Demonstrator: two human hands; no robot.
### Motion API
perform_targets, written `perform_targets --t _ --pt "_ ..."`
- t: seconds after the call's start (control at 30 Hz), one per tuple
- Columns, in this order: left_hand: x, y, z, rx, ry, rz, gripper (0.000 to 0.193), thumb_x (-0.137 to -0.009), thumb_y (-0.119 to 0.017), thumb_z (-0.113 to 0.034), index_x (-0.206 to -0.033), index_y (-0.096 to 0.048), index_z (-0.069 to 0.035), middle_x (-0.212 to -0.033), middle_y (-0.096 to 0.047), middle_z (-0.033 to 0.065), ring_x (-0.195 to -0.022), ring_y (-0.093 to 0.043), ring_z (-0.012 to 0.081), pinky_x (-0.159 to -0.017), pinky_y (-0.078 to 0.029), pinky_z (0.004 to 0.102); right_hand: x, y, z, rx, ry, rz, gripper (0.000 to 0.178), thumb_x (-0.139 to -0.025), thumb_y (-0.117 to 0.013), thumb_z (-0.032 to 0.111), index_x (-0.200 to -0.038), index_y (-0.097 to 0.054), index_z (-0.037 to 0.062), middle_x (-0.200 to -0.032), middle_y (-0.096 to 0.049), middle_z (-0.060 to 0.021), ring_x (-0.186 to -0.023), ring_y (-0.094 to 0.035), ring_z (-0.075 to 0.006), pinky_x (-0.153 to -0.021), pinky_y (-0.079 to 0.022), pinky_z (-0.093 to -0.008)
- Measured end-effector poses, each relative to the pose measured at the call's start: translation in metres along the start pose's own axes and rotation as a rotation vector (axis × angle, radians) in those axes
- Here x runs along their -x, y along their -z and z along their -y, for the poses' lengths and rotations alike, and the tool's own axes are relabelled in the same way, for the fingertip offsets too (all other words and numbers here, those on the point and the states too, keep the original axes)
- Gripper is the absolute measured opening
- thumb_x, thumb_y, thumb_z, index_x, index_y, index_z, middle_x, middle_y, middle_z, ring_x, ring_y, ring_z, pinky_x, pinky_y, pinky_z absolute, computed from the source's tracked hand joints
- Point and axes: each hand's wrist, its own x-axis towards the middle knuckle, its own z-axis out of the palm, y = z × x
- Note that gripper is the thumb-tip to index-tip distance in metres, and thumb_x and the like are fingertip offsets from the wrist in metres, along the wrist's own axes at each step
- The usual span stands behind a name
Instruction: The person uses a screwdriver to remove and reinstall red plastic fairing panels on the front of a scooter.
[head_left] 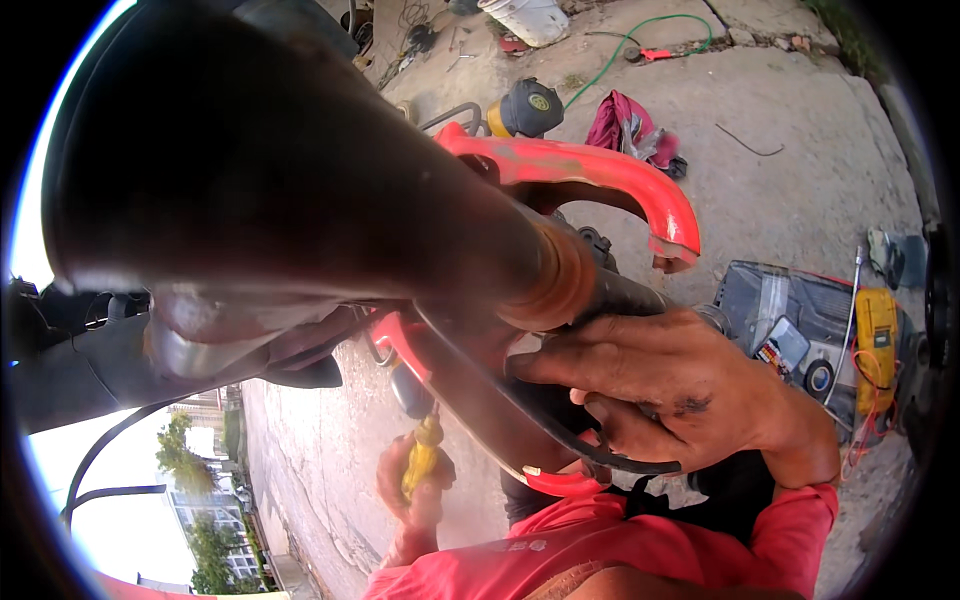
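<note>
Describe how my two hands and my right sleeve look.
Both the right hand and left hand are ungloved. The right bears a dark smudge on its back; its pinkish-red sleeve stops short of the wrist.

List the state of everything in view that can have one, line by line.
Left hand: closed around the yellow tool
Right hand: fingers bent, grip unclear
Red curved part: paint patchy
Black cable: bent in a curve
Pink cloth: crumpled on the ground
Green cord: loosely curved on the ground
Yellow meter: on or off unclear
</note>
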Motion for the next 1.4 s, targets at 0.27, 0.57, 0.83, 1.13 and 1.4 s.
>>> perform_targets --t 0.27,0.57,0.83,1.13,1.4 --pt "-0.005 -0.005 -0.003 0.001 -0.012 -0.043 0.06 -0.101 -0.062 -0.036 -0.147 -0.047 0.0 -0.1 -0.068 0.0166 -0.058 -0.059 0.0134 -0.05 -0.046 0.0271 0.007 -0.004 0.001 -0.233 -0.106 0.181 0.05 -0.09 -0.065 0.003 -0.139 -0.058 0.0019 -0.107 -0.066 -0.0169 -0.092 -0.07 -0.0342 -0.079 -0.057 -0.0445" --pt "-0.002 -0.005 -0.002 -0.021 -0.024 -0.062 0.06 -0.101 -0.061 -0.036 -0.146 -0.047 0.002 -0.102 -0.069 0.0181 -0.058 -0.058 0.0128 -0.051 -0.046 0.0265 0.01 -0.031 0.011 0.072 0.116 -0.025 0.059 -0.083 -0.078 0.025 -0.134 -0.06 0.0027 -0.105 -0.064 -0.0119 -0.091 -0.068 -0.0316 -0.071 -0.056 -0.0424" --pt "0.001 -0.006 0.006 -0.049 -0.049 -0.049 0.06 -0.102 -0.059 -0.034 -0.146 -0.045 0.004 -0.104 -0.069 0.0192 -0.057 -0.058 0.0125 -0.05 -0.045 0.0264 0.014 -0.052 0.005 0.116 0.155 -0.154 0.05 -0.084 -0.077 0.033 -0.124 -0.068 0.0047 -0.097 -0.066 -0.0108 -0.077 -0.068 -0.0279 -0.063 -0.056 -0.0405" --pt "-0.002 -0.008 0.0 -0.056 -0.013 -0.062 0.064 -0.101 -0.06 -0.04 -0.146 -0.046 0.003 -0.094 -0.068 0.0165 -0.055 -0.057 0.013 -0.05 -0.044 0.0265 0.016 -0.046 0.01 0.122 0.12 -0.108 0.048 -0.088 -0.074 0.033 -0.127 -0.067 0.0066 -0.094 -0.065 -0.0074 -0.073 -0.067 -0.0257 -0.057 -0.053 -0.0404" --pt "0.011 -0.01 0.006 -0.007 0.083 -0.084 0.066 -0.099 -0.062 -0.047 -0.144 -0.049 0.001 -0.084 -0.063 0.0118 -0.055 -0.056 0.013 -0.05 -0.043 0.0268 0.02 -0.054 0.003 0.152 0.168 -0.064 0.056 -0.077 -0.079 0.031 -0.127 -0.067 0.0091 -0.102 -0.065 -0.0089 -0.084 -0.069 -0.0264 -0.065 -0.056 -0.0406"
